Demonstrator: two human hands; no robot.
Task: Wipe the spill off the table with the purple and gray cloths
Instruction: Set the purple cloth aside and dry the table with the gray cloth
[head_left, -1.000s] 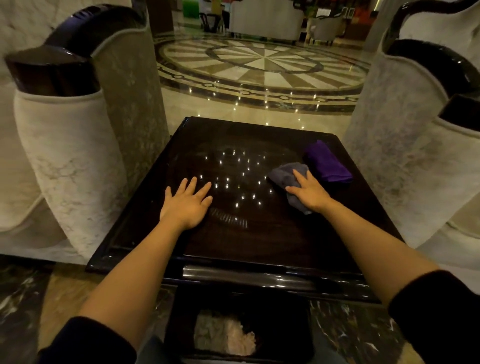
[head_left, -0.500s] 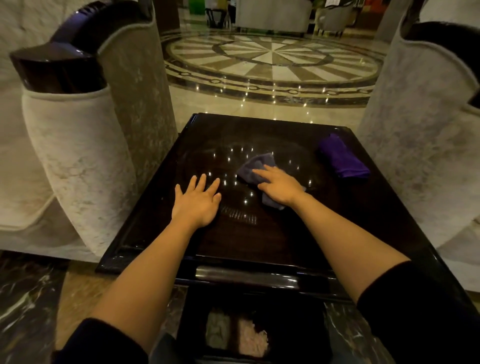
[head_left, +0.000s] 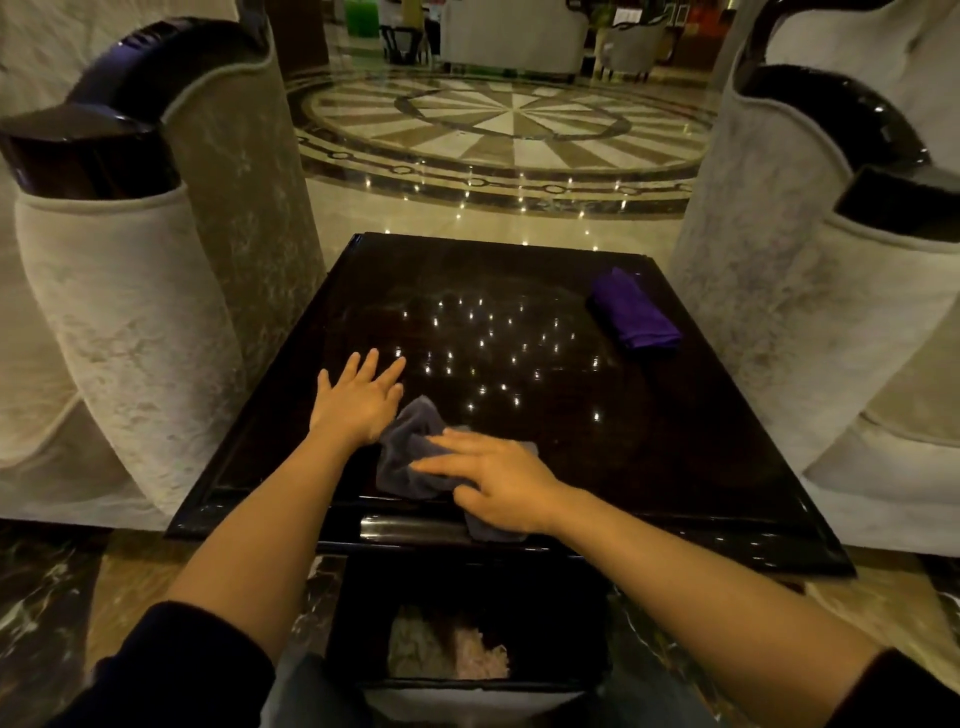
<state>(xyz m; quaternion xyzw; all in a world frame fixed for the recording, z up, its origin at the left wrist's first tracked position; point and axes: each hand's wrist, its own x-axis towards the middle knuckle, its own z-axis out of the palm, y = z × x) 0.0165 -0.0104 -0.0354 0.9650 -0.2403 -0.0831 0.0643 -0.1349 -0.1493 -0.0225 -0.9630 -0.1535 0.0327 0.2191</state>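
The dark glossy table (head_left: 649, 467) fills the middle of the view. My right hand (head_left: 498, 480) presses flat on the crumpled gray cloth (head_left: 410, 457) at the table's near edge, left of centre; part of the cloth hangs over the edge. My left hand (head_left: 361, 400) rests flat and open on the tabletop, fingers spread, just touching the cloth's left side. The folded purple cloth (head_left: 631, 317) lies untouched at the far right of the table. No spill is discernible on the shiny surface; only light reflections show.
Pale upholstered armchairs with dark armrests stand close on the left (head_left: 119, 322) and right (head_left: 831, 312) of the table. A dark bin (head_left: 467, 639) with crumpled paper sits below the near edge. Polished patterned floor (head_left: 498, 124) stretches beyond.
My right hand dragged the gray cloth from the far right, beside the purple cloth, across the table to the near edge next to my left hand. The left hand stayed put.
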